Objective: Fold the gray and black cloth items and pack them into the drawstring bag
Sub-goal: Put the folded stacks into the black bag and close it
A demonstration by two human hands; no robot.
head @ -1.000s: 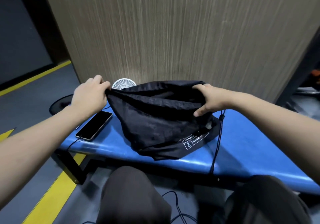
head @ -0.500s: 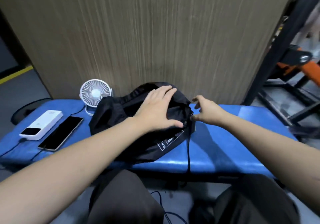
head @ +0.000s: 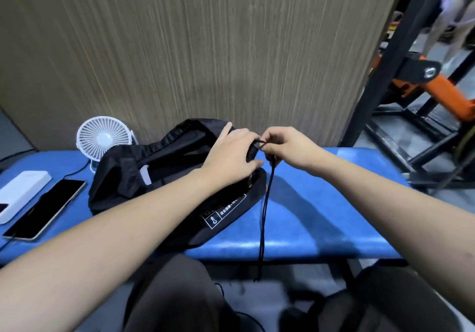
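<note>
The black drawstring bag (head: pixel 144 177) lies on its side on the blue bench (head: pixel 321 198), stuffed full, with a white printed label on its near face. My left hand (head: pixel 231 154) grips the bag's gathered mouth at its right end. My right hand (head: pixel 288 146) pinches the black drawstring (head: pixel 264 210) right at the mouth; the cord's loose ends hang down over the bench's front edge. A pale patch shows through a gap in the bag's side. The gray and black cloth items cannot be told apart inside.
A small white fan (head: pixel 104 137) stands behind the bag on the left. A white power bank (head: pixel 21 190) and a dark phone (head: pixel 46 208) lie at the bench's left end. A wood-grain wall rises behind. Black and orange metal frames (head: pixel 421 79) stand at right.
My left hand slid right from the top of the bag to its gathered mouth. My right hand closed in from the right and took hold of the drawstring.
</note>
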